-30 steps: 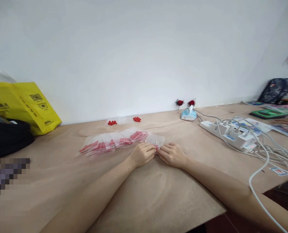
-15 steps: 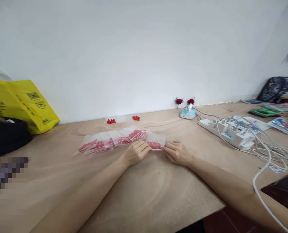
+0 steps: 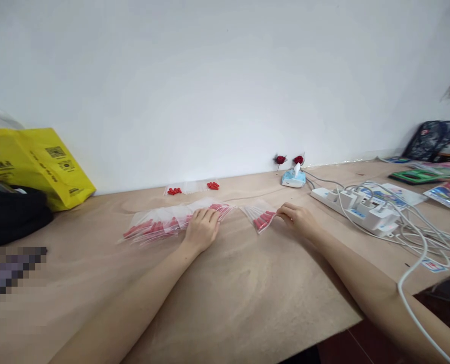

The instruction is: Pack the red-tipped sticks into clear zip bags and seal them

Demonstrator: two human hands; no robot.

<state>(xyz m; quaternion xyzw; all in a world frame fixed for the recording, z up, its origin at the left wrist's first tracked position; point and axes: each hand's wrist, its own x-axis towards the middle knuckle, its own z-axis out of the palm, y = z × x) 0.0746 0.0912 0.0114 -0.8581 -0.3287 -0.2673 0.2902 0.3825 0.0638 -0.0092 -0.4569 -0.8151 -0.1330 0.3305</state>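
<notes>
A row of small clear zip bags filled with red pieces (image 3: 164, 225) lies across the middle of the wooden table (image 3: 247, 298). My left hand (image 3: 202, 230) rests flat on the right end of that row, fingers on the bags. My right hand (image 3: 298, 218) pinches the corner of one separate small bag of red pieces (image 3: 261, 218), which lies tilted on the table a little to the right of the row. A gap of bare table shows between the row and this single bag.
Two small heaps of loose red pieces (image 3: 175, 191) (image 3: 213, 185) lie near the wall. A yellow bag (image 3: 39, 164) and a black item (image 3: 12, 212) sit at the left. A tissue pack (image 3: 293, 178), a power strip with plugs and cables (image 3: 364, 210) and papers fill the right.
My hands have parted. The right hand drew one bag off the row's end to the right, while the left hand slid left onto the row.
</notes>
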